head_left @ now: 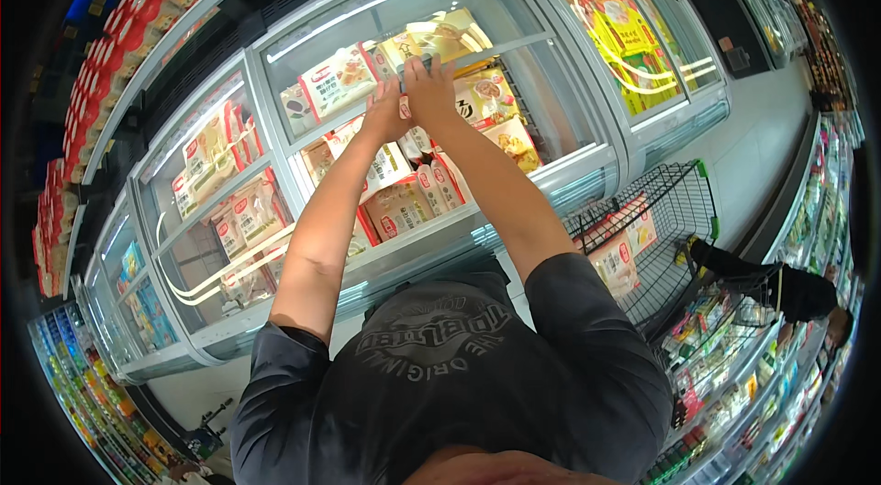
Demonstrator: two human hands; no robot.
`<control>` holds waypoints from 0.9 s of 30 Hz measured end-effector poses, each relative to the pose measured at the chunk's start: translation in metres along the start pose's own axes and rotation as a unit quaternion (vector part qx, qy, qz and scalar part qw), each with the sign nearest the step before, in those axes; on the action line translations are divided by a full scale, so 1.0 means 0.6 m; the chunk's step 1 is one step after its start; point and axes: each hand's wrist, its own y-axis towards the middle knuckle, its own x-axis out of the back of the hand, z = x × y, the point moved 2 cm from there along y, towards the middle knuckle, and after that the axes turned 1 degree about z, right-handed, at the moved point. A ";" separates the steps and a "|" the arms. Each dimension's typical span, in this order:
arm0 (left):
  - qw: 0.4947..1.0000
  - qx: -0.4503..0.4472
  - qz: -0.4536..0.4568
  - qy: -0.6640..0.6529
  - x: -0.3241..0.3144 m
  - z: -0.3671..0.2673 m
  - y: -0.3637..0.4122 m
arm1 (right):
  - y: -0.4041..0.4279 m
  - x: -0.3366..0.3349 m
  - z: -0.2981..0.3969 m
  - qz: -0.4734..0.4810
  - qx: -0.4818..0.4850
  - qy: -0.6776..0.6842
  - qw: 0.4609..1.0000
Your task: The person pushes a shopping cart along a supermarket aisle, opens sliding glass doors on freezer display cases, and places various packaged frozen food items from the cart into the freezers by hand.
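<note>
My right hand (431, 94) reaches forward to the front edge of a sliding glass freezer lid (313, 37). Its fingertips lie by a dark piece, perhaps a handle, on that edge. Close beside it, my left hand (385, 115) has its fingers stretched toward the same spot; whether either hand grips is hidden. Beneath the glass lies a white and red food packet (338, 80) next to yellow packets (447, 34). Nearer me, below my hands, red-edged packets (396, 210) stand in a row, and a yellow packet (513, 141) rests right of my right forearm.
A wire shopping cart (678, 203) with packets (612, 265) inside stands at my right. Further freezer sections adjoin on the left (213, 196) and right (619, 37). Red-topped packages (138, 24) line a shelf above. Another person (805, 292) bends by the shelves at far right.
</note>
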 end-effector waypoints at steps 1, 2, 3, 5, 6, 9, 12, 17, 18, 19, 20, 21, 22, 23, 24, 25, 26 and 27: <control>0.999 -0.020 0.001 0.039 -0.003 0.001 -0.001 | 0.003 -0.005 0.001 -0.010 -0.001 0.006 1.000; 0.996 -0.041 -0.001 0.077 -0.004 0.000 -0.005 | 0.006 -0.011 -0.001 -0.021 -0.001 0.010 1.000; 0.997 -0.054 -0.022 0.054 0.003 -0.012 -0.012 | 0.011 -0.014 -0.005 -0.013 -0.017 0.005 1.000; 0.996 -0.047 -0.003 0.071 0.014 -0.026 -0.013 | 0.021 -0.018 -0.008 0.005 -0.004 0.003 1.000; 0.997 -0.045 0.001 0.068 0.018 -0.028 -0.013 | 0.018 -0.016 -0.011 0.005 -0.008 0.000 1.000; 0.996 -0.049 0.032 0.064 0.009 -0.028 -0.035 | 0.006 0.000 0.000 0.030 0.009 -0.020 0.999; 0.995 -0.075 0.053 0.041 -0.012 -0.037 -0.077 | -0.043 0.022 0.006 0.103 0.019 -0.025 0.994; 0.991 -0.090 0.081 0.048 -0.079 -0.057 -0.158 | -0.138 0.068 0.004 0.176 0.014 -0.028 0.984; 0.993 -0.083 0.073 0.046 -0.090 -0.057 -0.175 | -0.153 0.093 0.007 0.172 0.025 -0.028 0.984; 0.990 -0.094 0.092 0.053 -0.105 -0.061 -0.191 | -0.168 0.114 0.008 0.221 0.022 -0.021 0.975; 0.986 -0.107 0.111 0.060 -0.116 -0.071 -0.208 | -0.186 0.136 0.005 0.269 0.017 -0.016 0.963; 0.986 -0.117 0.110 0.048 -0.126 -0.079 -0.223 | -0.209 0.129 0.000 0.264 0.024 -0.018 0.964; 0.987 -0.112 0.103 0.048 -0.136 -0.085 -0.238 | -0.236 0.112 -0.005 0.227 0.018 -0.031 0.973; 0.986 -0.135 0.090 0.041 -0.146 -0.085 -0.253 | -0.254 0.104 -0.006 0.190 0.019 -0.043 0.981; 0.984 -0.156 0.077 0.035 -0.158 -0.086 -0.270 | -0.270 0.115 -0.005 0.186 0.035 -0.042 0.981; 0.985 -0.157 0.067 0.019 -0.169 -0.087 -0.284 | -0.287 0.127 -0.006 0.171 0.048 -0.048 0.983; 0.988 -0.142 0.058 0.015 -0.172 -0.095 -0.296 | -0.301 0.142 -0.006 0.157 0.061 -0.054 0.984; 0.986 -0.152 0.065 0.024 -0.179 -0.107 -0.316 | -0.317 0.154 -0.009 0.195 0.041 -0.029 0.979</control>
